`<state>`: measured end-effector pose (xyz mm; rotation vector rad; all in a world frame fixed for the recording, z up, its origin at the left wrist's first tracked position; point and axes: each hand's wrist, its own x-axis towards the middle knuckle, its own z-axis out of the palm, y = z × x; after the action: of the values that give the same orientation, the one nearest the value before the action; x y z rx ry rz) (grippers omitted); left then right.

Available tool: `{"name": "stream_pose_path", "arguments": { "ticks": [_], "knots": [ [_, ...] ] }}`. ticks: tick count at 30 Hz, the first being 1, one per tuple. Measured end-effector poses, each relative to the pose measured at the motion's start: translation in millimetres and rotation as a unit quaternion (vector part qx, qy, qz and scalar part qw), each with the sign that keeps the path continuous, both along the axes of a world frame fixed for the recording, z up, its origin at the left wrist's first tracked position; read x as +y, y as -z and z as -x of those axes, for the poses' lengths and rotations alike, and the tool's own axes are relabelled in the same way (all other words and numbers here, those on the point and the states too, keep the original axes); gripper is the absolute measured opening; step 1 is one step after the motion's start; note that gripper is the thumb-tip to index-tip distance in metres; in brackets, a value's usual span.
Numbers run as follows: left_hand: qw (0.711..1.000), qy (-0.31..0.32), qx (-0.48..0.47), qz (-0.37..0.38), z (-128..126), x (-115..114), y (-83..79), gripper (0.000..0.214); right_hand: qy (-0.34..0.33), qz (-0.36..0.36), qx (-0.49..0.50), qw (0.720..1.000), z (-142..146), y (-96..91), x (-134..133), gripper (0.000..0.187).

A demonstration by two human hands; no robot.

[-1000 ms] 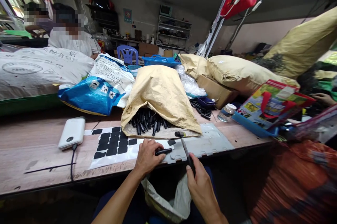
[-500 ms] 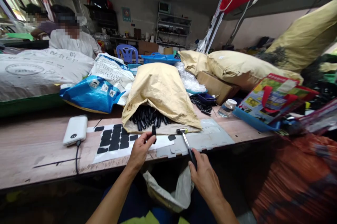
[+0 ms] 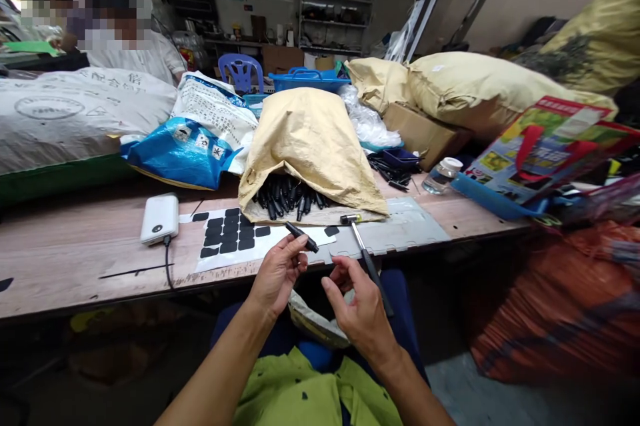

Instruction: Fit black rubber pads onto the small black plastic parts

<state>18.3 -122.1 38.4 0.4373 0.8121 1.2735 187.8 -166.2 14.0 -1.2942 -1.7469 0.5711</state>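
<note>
Between thumb and fingers of my left hand [image 3: 283,269] is a small black cylindrical part [image 3: 301,237], tilted down to the right. My right hand [image 3: 356,299] hovers to its right, fingers curled loosely apart with nothing in them. Just beyond it lies a small hammer [image 3: 369,263], its head on the grey board [image 3: 417,226] and its dark handle sticking out over the table edge. A beige woven sack [image 3: 310,129] lies on the table, its mouth facing me. Many similar black parts [image 3: 285,196] show inside. Left of them is a white sheet with black rounded squares [image 3: 230,233].
A white power bank [image 3: 160,219] with a cable sits at the left. Blue-white bag [image 3: 187,146], glass jar [image 3: 442,176] and colourful gift bag [image 3: 533,153] stand around the table. A pale open sack [image 3: 313,319] hangs below the edge. Co-workers [image 3: 133,46] sit at the far left.
My right hand has let go of the hammer, which now rests on the table edge. My left hand has drawn the black part nearer and turned it sideways. The camera view has tipped downward.
</note>
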Motion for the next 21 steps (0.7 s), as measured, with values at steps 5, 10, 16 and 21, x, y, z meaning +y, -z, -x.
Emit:
{"name": "stream_pose_path", "arguments": {
  "ticks": [5,10,16,21],
  "knots": [
    [0.999,0.027,-0.007,0.037,-13,-15,11.8,0.033,-0.013,0.005,0.012,1.0,5,-8.4,-3,0.024],
    [0.995,0.068,-0.033,0.066,-24,-27,27.7,0.031,0.002,-0.014,-0.045,0.999,1,-7.0,-8,0.016],
    [0.992,0.062,-0.048,0.103,-33,-37,31.3,0.03,0.011,-0.041,-0.158,0.987,-6,0.3,-9,0.022],
    [0.99,0.077,-0.051,0.107,-35,-44,36.0,0.032,-0.005,-0.107,-0.179,0.978,-8,2.2,-7,0.026]
  ]
}}
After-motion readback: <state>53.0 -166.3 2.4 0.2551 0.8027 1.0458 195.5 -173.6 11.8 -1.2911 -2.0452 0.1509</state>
